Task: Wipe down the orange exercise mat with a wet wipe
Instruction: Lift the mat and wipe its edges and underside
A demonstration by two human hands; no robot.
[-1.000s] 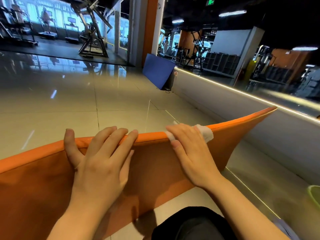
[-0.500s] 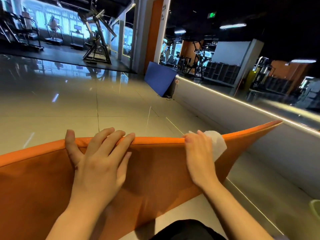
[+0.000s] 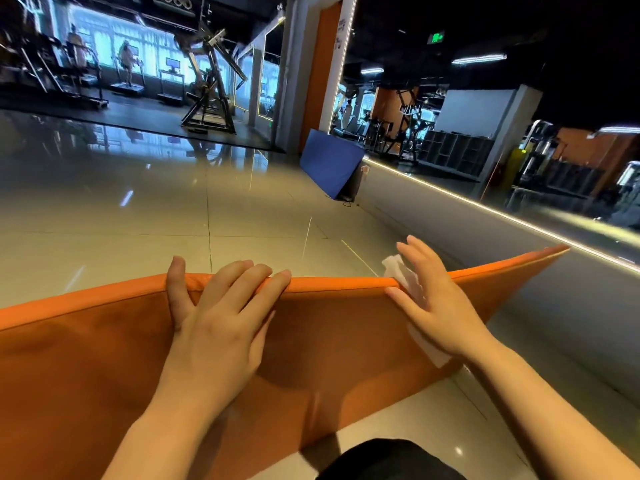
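While I watch through the head camera, glossy pale floor tiles [image 3: 104,216] spread out ahead, mirroring the bright windows at far left where treadmills [image 3: 128,86] stand in a row. To the right of them sits a steel weight machine [image 3: 207,98] on darker flooring, then an orange pillar [image 3: 320,77] with small writing too fine for me to read. A blue mat [image 3: 329,162] leans just beyond it. A green exit sign [image 3: 437,38] glows on the dark ceiling, its characters illegible. A lit strip [image 3: 485,207] runs along the low wall on the right.

Nearer, the orange exercise mat [image 3: 104,358] stands on edge across the view, its top rim running from the left border to a raised right corner. My left hand [image 3: 218,327] grips that rim, fingers curled over the top, thumb on the near face. My right hand [image 3: 440,306] lies flat with straight, spread fingers, pressing the white wet wipe [image 3: 401,271] against the mat's top edge and near face.
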